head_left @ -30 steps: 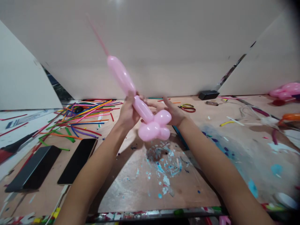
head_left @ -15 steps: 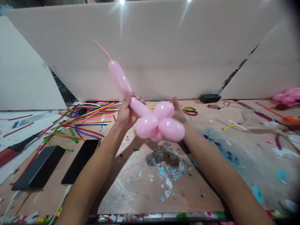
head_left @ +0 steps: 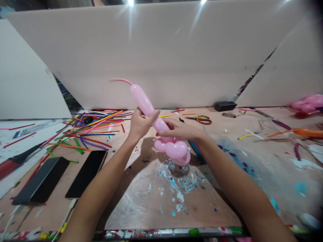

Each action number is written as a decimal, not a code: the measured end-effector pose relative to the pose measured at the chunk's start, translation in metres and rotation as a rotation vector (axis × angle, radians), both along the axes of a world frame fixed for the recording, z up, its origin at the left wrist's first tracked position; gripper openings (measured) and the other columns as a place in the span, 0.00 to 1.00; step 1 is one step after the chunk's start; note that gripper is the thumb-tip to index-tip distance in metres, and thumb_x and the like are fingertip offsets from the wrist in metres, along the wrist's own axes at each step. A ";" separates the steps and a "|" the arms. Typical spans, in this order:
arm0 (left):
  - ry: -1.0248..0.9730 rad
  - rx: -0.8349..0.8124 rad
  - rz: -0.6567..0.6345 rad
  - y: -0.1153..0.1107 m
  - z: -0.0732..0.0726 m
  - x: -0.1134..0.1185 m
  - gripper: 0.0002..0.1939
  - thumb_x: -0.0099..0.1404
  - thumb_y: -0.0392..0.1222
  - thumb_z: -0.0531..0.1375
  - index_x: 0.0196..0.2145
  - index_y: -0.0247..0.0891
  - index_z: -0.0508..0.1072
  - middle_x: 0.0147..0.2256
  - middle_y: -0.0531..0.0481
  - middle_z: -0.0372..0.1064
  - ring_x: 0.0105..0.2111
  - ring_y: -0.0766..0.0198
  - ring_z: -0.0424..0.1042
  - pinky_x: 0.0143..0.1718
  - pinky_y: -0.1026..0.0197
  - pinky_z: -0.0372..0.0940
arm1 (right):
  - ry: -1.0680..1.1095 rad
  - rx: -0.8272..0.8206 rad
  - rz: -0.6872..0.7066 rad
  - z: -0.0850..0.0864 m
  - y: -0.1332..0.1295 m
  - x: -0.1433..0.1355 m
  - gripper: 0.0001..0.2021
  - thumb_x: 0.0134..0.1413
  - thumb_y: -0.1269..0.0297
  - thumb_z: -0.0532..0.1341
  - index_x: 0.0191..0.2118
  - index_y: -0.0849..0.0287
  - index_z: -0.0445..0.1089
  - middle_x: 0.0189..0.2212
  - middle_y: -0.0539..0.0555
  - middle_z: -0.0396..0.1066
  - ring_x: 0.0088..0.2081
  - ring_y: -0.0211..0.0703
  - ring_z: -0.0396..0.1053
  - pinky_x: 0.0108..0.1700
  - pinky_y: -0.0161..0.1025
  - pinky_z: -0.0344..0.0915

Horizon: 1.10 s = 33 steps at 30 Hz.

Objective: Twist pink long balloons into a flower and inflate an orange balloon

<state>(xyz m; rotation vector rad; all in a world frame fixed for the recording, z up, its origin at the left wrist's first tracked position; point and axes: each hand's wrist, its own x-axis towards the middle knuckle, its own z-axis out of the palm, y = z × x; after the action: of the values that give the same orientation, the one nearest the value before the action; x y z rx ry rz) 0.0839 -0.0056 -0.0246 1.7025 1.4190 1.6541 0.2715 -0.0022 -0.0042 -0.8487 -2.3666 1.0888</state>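
A pink twisting balloon (head_left: pixel 143 99) is held over the middle of the table. Its long section slants up to the left and ends in a thin, uninflated tail. My left hand (head_left: pixel 142 125) is closed around the long section, thumb on top. Lower down, my right hand (head_left: pixel 178 129) grips the balloon just above the cluster of twisted bubbles at its bottom end. Part of that cluster is hidden beneath my right hand.
Many uninflated balloons (head_left: pixel 98 124) lie at the left. A black phone (head_left: pixel 85 173) and a dark box (head_left: pixel 41 181) sit near my left forearm. Scissors (head_left: pixel 202 119) lie behind my right hand. A white panel (head_left: pixel 161 57) stands along the back. More pink balloons (head_left: pixel 309 104) are far right.
My right hand has moved from beside the bubble cluster onto the balloon above it. The cluster has turned and dropped, and the tail has come down, now pointing left.
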 end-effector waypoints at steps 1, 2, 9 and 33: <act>0.075 0.055 0.074 0.003 -0.001 -0.004 0.31 0.53 0.67 0.64 0.40 0.36 0.69 0.39 0.42 0.68 0.43 0.53 0.70 0.46 0.49 0.66 | -0.034 0.017 -0.009 0.002 -0.003 0.000 0.12 0.54 0.58 0.63 0.41 0.59 0.69 0.38 0.53 0.71 0.40 0.45 0.66 0.44 0.42 0.64; 0.135 0.143 0.144 0.005 -0.002 -0.007 0.35 0.53 0.68 0.63 0.46 0.36 0.67 0.47 0.38 0.66 0.51 0.48 0.67 0.53 0.45 0.62 | -0.057 0.021 -0.003 0.003 -0.005 -0.001 0.11 0.54 0.58 0.63 0.40 0.59 0.69 0.38 0.53 0.71 0.41 0.46 0.66 0.45 0.43 0.63; 0.464 0.565 -0.183 -0.005 0.005 -0.014 0.24 0.74 0.54 0.40 0.44 0.39 0.70 0.46 0.42 0.72 0.53 0.56 0.68 0.62 0.46 0.52 | 0.166 -0.708 0.294 0.001 -0.014 0.003 0.20 0.51 0.52 0.64 0.46 0.57 0.65 0.30 0.50 0.70 0.33 0.42 0.69 0.39 0.41 0.65; 0.448 0.080 0.077 -0.023 0.007 0.008 0.28 0.64 0.60 0.59 0.54 0.39 0.67 0.42 0.42 0.75 0.36 0.55 0.75 0.33 0.61 0.62 | 0.535 0.062 -0.527 -0.002 -0.006 -0.008 0.24 0.55 0.43 0.59 0.48 0.56 0.59 0.43 0.59 0.69 0.40 0.48 0.70 0.40 0.45 0.67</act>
<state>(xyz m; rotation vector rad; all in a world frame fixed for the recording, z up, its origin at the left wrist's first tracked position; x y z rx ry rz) 0.0918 -0.0282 -0.0181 2.1900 1.6464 1.4383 0.2632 -0.0080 -0.0066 -0.9415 -1.6058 0.8755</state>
